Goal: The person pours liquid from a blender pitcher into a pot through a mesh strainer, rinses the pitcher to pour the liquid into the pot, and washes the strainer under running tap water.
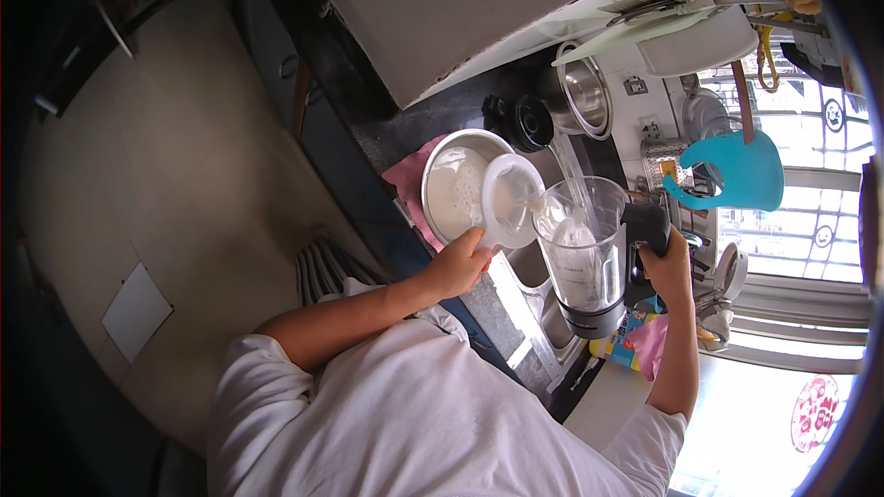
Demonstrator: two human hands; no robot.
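My left hand [460, 264] grips the edge or handle of a round white plastic strainer or shallow bowl [489, 203], with pale liquid showing in it. It hangs over the near side of a steel bowl [429, 186] of milky, foamy liquid. That bowl stands on a pink cloth [402, 172]. In my right hand [668, 264] is the black handle of a clear blender jug [587, 276] with a grey base, held over the sink, its rim close beside the strainer. A stream of water [568, 160] runs towards the jug's mouth. Whitish, wet residue shows inside the jug.
Behind the bowl stand a black lidded or ring-shaped part [533, 123] and nested steel pots [587, 96]. The steel sink [530, 266] lies below the jug. Utensils, a turquoise silicone bib [756, 169] and a white container [697, 48] hang by the barred window. A wall cabinet [483, 0] juts overhead.
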